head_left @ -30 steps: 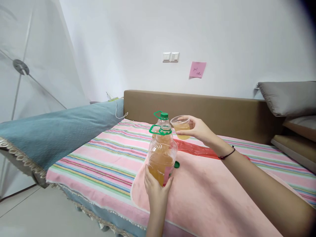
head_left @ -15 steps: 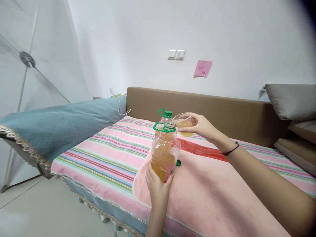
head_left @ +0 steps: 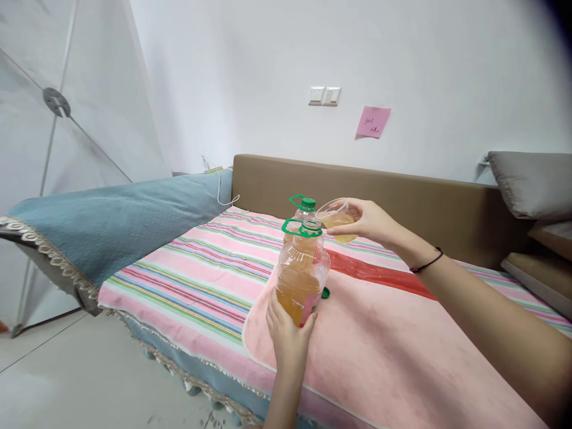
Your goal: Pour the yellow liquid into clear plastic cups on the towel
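Note:
My left hand (head_left: 288, 333) grips the base of a clear plastic bottle (head_left: 302, 275) with a green handle ring and an uncapped mouth. It is about half full of amber liquid and stands on a pink towel (head_left: 379, 351). My right hand (head_left: 369, 219) holds a clear plastic cup (head_left: 336, 218) of the same amber liquid, tilted with its rim close above the bottle's mouth. A second bottle (head_left: 305, 208) with a green cap stands just behind. A loose green cap (head_left: 325, 292) lies by the open bottle.
The towel lies on a striped pink sheet (head_left: 192, 274) over a bed with a brown headboard (head_left: 402, 196). A red bag (head_left: 370, 271) lies behind the bottles. A blue blanket (head_left: 111, 220) is at left, grey pillows (head_left: 531, 182) at right, tiled floor (head_left: 89, 381) below.
The cup has moved up and toward the open bottle's mouth and tilted further. My left hand stays on the bottle. The view has shifted slightly left.

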The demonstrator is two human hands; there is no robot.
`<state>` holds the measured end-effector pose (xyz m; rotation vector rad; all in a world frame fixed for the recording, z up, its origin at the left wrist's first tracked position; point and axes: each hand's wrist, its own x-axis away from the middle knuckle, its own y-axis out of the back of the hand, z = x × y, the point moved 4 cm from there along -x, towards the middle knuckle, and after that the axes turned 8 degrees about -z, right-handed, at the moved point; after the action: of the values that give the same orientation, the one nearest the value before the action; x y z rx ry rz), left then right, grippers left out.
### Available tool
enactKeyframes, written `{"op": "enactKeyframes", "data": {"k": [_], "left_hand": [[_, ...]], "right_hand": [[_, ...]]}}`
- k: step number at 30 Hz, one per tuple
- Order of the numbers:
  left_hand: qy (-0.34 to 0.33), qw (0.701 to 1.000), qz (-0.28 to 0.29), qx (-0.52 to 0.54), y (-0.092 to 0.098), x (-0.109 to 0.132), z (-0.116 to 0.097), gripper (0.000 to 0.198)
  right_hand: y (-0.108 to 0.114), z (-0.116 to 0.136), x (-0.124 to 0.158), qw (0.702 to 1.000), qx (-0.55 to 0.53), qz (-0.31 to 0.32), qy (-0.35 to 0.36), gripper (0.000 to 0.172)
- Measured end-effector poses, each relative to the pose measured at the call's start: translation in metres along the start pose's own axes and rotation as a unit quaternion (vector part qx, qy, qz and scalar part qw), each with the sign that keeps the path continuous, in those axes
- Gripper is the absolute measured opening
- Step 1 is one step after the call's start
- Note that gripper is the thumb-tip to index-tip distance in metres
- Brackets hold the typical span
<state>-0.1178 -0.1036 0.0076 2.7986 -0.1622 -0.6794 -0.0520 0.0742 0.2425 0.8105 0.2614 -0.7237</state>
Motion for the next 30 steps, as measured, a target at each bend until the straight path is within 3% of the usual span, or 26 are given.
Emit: {"op": "enactKeyframes", "data": {"k": [30], "left_hand": [[0.001, 1.000, -0.003, 0.007, -0.002, 0.000, 0.002, 0.091]], "right_hand": [[0.012, 0.025, -0.012, 0.986, 0.153, 0.071, 0.017, 0.050]]}}
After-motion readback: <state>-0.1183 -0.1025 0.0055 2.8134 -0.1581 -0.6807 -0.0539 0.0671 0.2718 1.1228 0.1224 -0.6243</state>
